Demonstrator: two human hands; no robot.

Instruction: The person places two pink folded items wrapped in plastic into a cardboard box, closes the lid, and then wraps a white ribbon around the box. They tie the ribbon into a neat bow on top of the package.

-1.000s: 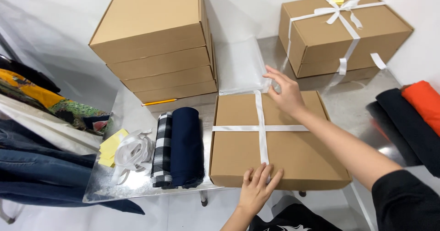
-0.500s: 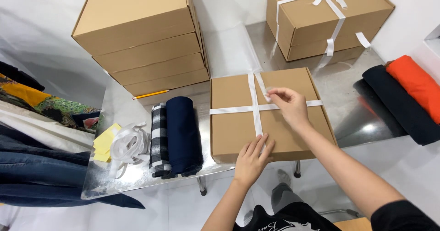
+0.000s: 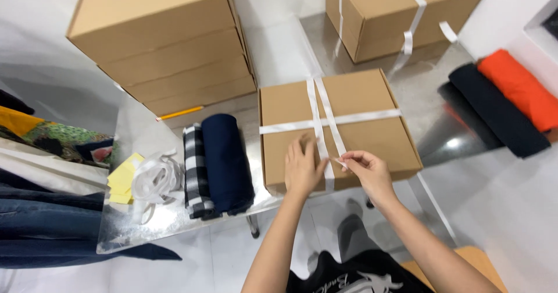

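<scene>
The cardboard box (image 3: pixel 334 127) lies on the counter (image 3: pixel 174 211), crossed by a white ribbon (image 3: pixel 325 118). The left hand (image 3: pixel 302 168) presses flat, fingers apart, on the lid; the right hand (image 3: pixel 366 171) seems to pinch the ribbon end. It is best to keep the ribbon tight and centred, and the box steady.

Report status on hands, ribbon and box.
Left hand flat on cardboard box. Right hand pinching white ribbon end. Nothing blocking.
</scene>
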